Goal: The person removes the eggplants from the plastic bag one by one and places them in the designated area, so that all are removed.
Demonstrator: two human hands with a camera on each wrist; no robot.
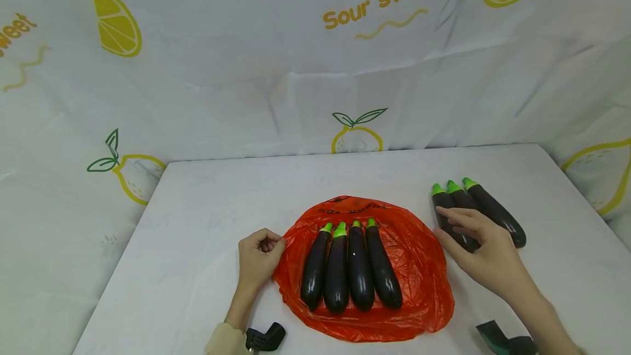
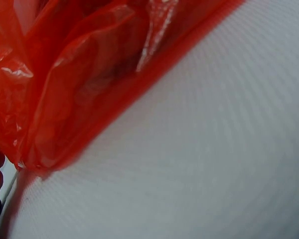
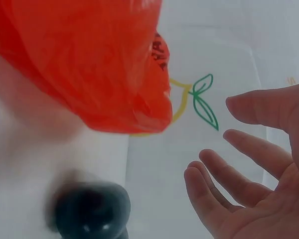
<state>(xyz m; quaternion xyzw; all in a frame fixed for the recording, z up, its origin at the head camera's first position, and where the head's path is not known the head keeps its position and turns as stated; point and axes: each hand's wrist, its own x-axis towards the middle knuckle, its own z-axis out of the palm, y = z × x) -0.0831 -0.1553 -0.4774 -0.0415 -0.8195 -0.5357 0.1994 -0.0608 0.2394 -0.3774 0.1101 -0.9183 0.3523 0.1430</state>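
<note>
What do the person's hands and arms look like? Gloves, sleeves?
The left hand and right hand wear no gloves. A cream sleeve shows on the left arm, beside an angular black device; a dark, partly greenish device shows by the right arm.

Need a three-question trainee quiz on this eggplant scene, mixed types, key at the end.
1. Count: how many eggplants lie on the red plastic?

2. Multiple choice: in the head view, at which edge of the plastic is the left hand?
a) far
b) left
c) right

3. True or false: look at the right hand; it is gripping an eggplant.

Key:
1. Four.
2. b.
3. False: it holds nothing, near the three loose eggplants.
</note>
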